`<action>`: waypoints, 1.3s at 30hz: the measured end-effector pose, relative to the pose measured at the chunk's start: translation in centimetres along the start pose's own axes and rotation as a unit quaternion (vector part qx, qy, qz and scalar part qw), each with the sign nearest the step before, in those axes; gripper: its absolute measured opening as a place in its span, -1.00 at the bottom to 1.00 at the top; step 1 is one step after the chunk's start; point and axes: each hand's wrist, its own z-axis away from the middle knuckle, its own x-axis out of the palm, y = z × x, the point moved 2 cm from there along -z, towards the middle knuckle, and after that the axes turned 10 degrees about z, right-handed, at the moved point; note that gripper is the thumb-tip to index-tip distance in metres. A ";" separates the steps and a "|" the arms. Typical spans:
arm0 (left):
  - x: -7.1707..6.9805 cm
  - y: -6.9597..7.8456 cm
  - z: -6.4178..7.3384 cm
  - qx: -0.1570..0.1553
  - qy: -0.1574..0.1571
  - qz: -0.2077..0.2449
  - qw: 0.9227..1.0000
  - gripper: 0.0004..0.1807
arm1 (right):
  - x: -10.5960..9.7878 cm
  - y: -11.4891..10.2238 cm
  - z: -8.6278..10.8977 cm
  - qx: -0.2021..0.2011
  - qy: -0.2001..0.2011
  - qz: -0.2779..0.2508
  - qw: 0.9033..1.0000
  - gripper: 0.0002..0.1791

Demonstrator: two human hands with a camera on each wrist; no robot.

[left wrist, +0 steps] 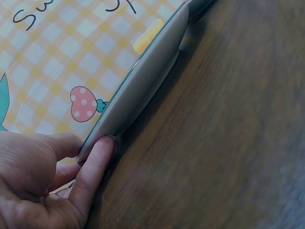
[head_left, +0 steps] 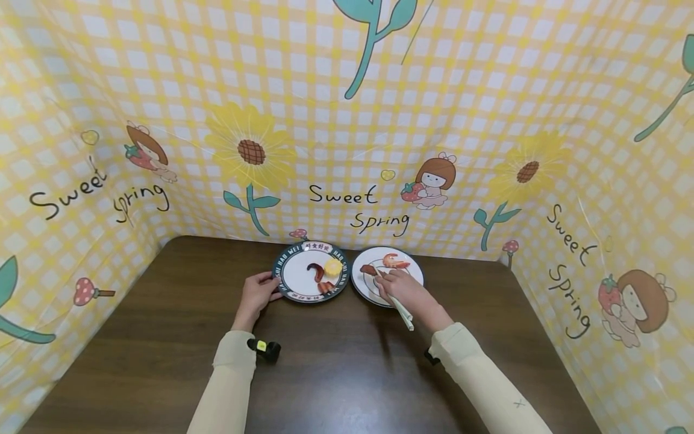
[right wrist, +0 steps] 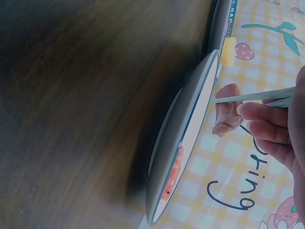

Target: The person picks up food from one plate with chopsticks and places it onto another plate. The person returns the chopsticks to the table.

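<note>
Currently, both arms are stretched forward over the brown table (head_left: 325, 374): by the left hand (head_left: 257, 295), the dark-rimmed plate (head_left: 298, 277) is pinched at its left edge, while by the right hand (head_left: 406, 290), angled inward with bent fingers, pale chopsticks (head_left: 402, 313) are held. One piece of brown meat (right wrist: 228, 112) is clasped at the chopsticks' tips, just beside the right fingertips, raised above the white plate (head_left: 368, 286) on which a shrimp (head_left: 396, 261) is laid.

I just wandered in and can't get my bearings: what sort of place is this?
Probably a staged tabletop corner: checked cloth rises behind and beside a wooden table, where two plates hold what looks like food.
</note>
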 end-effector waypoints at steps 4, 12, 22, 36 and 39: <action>0.0 0.0 0.0 -0.002 0.000 -0.002 1.000 -0.40 | -0.4 -0.1 -0.1 0.002 -0.014 -0.005 1.000 -0.77; -0.1 0.1 0.1 0.001 0.002 -0.008 1.000 -0.39 | -1.1 -0.5 -0.6 -0.003 -0.023 -0.006 1.000 -0.79; -0.2 0.1 0.2 0.009 -0.001 -0.010 1.000 -0.40 | -1.1 -0.8 -0.9 0.002 -0.002 -0.036 0.999 -0.77; -0.1 -0.1 0.2 0.017 0.001 -0.007 1.000 -0.41 | -1.5 -1.9 -1.4 -0.012 0.012 -0.067 0.998 -0.77; -0.1 -0.1 0.2 0.016 0.001 -0.006 1.000 -0.41 | -1.6 -2.1 -1.5 -0.009 0.028 -0.068 0.997 -0.77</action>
